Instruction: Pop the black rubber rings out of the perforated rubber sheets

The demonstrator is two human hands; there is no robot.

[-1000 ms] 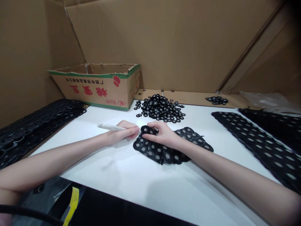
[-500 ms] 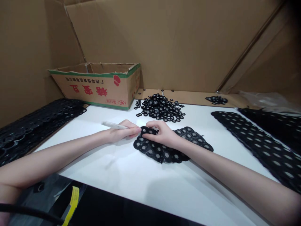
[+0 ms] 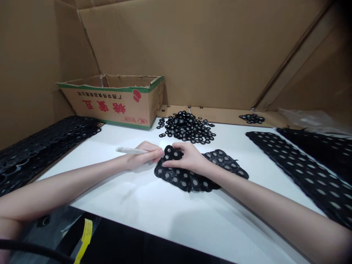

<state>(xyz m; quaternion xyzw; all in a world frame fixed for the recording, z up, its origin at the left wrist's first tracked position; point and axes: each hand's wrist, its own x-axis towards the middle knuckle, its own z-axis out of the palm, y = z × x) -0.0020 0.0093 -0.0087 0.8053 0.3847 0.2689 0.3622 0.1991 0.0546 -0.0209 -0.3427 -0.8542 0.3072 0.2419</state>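
Observation:
My left hand [image 3: 145, 154] is closed around a white pen-like tool [image 3: 129, 150], its fingertips at the left edge of a black sheet with rows of pale discs [image 3: 194, 182]. The tool's tip is hidden by the fingers. My right hand [image 3: 187, 157] grips the sheet's upper left part between thumb and fingers, and that corner is lifted. The rest of the sheet lies on the white board [image 3: 132, 212], partly under my right wrist. Behind the hands is a heap of small black rings [image 3: 187, 126].
A cardboard box [image 3: 110, 104] stands at the back left. Black perforated sheets [image 3: 55, 139] lie at the left, and disc-dotted strips [image 3: 305, 168] at the right. A small ring pile [image 3: 252, 118] and clear plastic [image 3: 310, 119] are at the back right.
The sheet's upper left corner now stands up more, showing more discs. My right thumb has shifted slightly left and down, and the tool's rear end has tipped a little lower.

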